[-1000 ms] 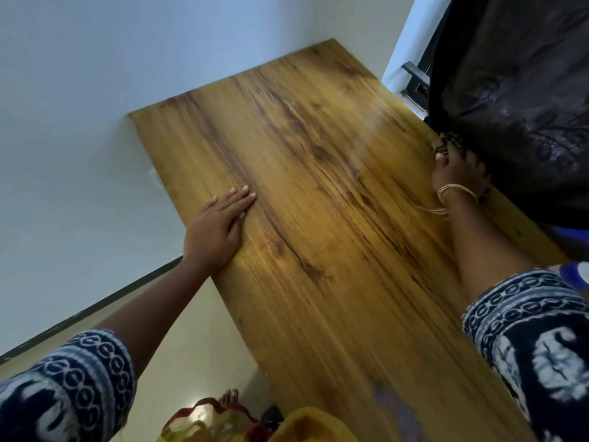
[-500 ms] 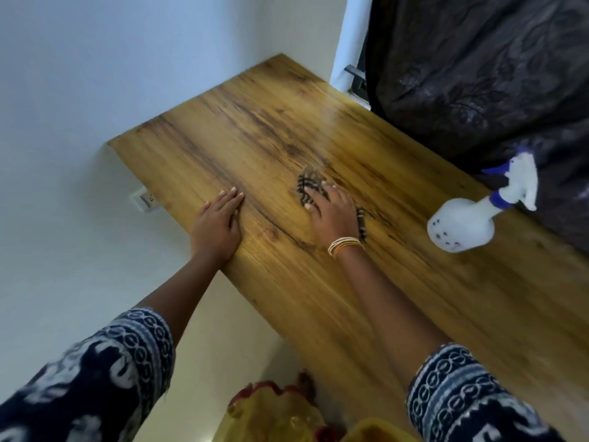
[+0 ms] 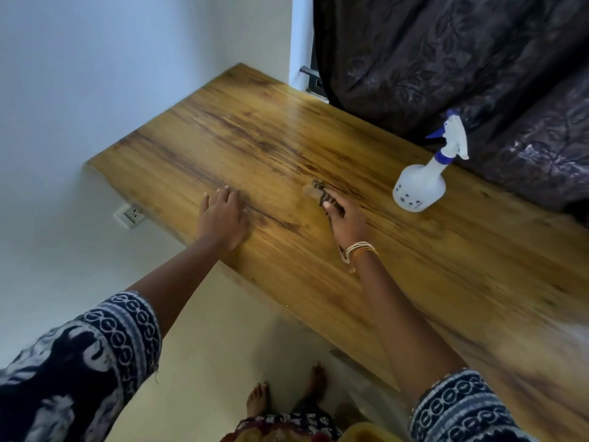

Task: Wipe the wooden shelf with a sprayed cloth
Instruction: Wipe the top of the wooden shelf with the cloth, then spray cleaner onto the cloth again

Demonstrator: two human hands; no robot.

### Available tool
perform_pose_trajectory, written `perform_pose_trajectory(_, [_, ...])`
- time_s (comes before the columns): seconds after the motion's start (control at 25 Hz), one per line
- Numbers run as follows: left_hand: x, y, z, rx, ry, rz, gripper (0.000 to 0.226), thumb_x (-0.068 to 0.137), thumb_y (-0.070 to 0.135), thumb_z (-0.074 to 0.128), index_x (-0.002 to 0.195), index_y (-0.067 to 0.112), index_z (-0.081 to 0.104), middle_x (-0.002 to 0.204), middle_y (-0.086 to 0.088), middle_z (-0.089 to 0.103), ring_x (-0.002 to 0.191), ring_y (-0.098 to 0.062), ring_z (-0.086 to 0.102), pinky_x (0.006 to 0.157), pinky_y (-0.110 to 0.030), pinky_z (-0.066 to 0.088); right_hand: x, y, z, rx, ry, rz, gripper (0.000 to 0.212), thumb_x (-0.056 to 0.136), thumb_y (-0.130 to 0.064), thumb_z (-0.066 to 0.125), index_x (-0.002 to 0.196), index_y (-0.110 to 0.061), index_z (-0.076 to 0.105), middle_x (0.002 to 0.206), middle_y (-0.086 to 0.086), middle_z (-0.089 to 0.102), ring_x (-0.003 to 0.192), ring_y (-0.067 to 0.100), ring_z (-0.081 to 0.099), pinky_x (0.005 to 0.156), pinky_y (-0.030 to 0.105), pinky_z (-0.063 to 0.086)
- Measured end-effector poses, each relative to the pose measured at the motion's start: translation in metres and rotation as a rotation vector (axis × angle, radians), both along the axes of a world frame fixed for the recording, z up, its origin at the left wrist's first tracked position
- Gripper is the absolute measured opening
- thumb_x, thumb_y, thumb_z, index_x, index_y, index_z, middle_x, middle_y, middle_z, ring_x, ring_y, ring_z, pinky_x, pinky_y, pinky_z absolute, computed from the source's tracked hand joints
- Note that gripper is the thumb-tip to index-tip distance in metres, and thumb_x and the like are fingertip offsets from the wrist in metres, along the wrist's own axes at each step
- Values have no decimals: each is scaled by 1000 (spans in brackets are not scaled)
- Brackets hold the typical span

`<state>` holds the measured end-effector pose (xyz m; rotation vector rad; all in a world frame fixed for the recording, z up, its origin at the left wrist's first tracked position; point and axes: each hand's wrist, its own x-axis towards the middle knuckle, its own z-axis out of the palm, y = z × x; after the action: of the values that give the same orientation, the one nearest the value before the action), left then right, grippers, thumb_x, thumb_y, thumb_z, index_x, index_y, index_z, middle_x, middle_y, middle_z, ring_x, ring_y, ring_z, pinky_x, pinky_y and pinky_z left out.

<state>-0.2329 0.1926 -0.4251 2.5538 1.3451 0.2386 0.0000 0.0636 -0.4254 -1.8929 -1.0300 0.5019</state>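
Observation:
A long wooden shelf with dark grain runs from the far left corner to the near right. My left hand lies flat on its front edge with the fingers straight. Near the middle of the board my right hand presses a small dark patterned cloth down; most of the cloth is hidden under the palm and only its far tip shows. A white spray bottle with a blue trigger stands to the right of that hand, apart from it.
A dark curtain hangs along the shelf's back edge, just behind the bottle. White walls close the left and far sides, with a wall socket below the shelf. My bare feet stand on the pale floor under the front edge.
My right hand slid the cloth from the curtain edge to the middle of the shelf. The view swung right, showing the spray bottle. My left hand stayed flat on the front edge.

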Motion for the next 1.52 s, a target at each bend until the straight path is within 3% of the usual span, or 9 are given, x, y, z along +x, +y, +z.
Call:
perform_pose_trajectory(0.2, [58, -14, 33, -18, -190, -59, 44, 98, 18, 46, 141, 10, 45, 139, -15, 51, 127, -32, 48, 113, -46, 30, 42, -38, 12, 242, 1182, -117, 59, 87, -34, 68, 139, -14, 54, 135, 15, 60, 122, 32, 59, 95, 43, 54])
perform_pose_trajectory(0.32, [115, -32, 47, -148, -351, -72, 42, 96, 11, 46, 138, 12, 49, 132, -18, 54, 119, -34, 53, 96, -39, 42, 64, -66, 27, 323, 1489, -91, 44, 92, -36, 55, 126, -9, 66, 128, 13, 65, 113, 27, 66, 90, 41, 57])
perform_pose_trajectory(0.44, [173, -57, 59, -231, -425, -159, 43, 96, 9, 46, 138, 13, 50, 130, -17, 57, 120, -31, 54, 96, -40, 47, 94, -97, 46, 369, 1645, -14, 45, 100, -34, 46, 128, -3, 62, 132, 16, 62, 117, 32, 63, 97, 47, 53])
perform_pose_trajectory(0.8, [326, -114, 81, -518, -572, -180, 80, 82, 36, 74, 147, 20, 29, 144, -3, 43, 127, -22, 47, 87, -35, 43, 185, -177, 76, 296, 1334, -86, 61, 98, -53, 46, 134, -6, 58, 135, 19, 60, 110, 34, 64, 103, 53, 46])
perform_pose_trajectory(0.96, [358, -112, 78, -508, -746, -31, 114, 70, 35, 85, 154, 16, 11, 159, -2, 25, 142, -19, 32, 106, -35, 38, 216, -178, 83, 347, 1300, -80, 57, 100, -52, 41, 118, -5, 70, 124, 17, 66, 105, 33, 68, 95, 50, 52])
perform_pose_trajectory(1.16, [379, -100, 77, -347, -671, 39, 53, 81, 17, 70, 129, 10, 46, 126, -10, 52, 113, -28, 53, 81, -32, 42, 234, -156, 80, 373, 1306, -75, 58, 98, -52, 45, 129, -7, 63, 131, 18, 62, 108, 34, 66, 91, 49, 54])
perform_pose_trajectory(1.24, [376, -101, 79, -322, -777, 50, 32, 87, 15, 61, 117, 10, 54, 114, -8, 59, 103, -26, 56, 81, -34, 46, 240, -150, 76, 388, 1315, -81, 55, 98, -52, 46, 119, -8, 70, 127, 17, 65, 107, 34, 66, 94, 49, 52])
perform_pose_trajectory(1.4, [350, -104, 99, -679, -1013, -57, 8, 91, 6, 54, 95, 10, 61, 86, 5, 63, 70, -6, 63, 67, -26, 46, 240, -141, 69, 402, 1342, -72, 52, 98, -50, 46, 110, -9, 75, 121, 16, 68, 106, 34, 67, 101, 51, 47])
perform_pose_trajectory(1.52, [321, -97, 111, -1055, -731, -423, 19, 87, 16, 51, 97, 5, 63, 102, -14, 68, 64, -19, 69, 57, -32, 52, 233, -125, 70, 392, 1336, -56, 54, 101, -49, 39, 104, -10, 77, 109, 13, 73, 97, 29, 71, 91, 46, 54])
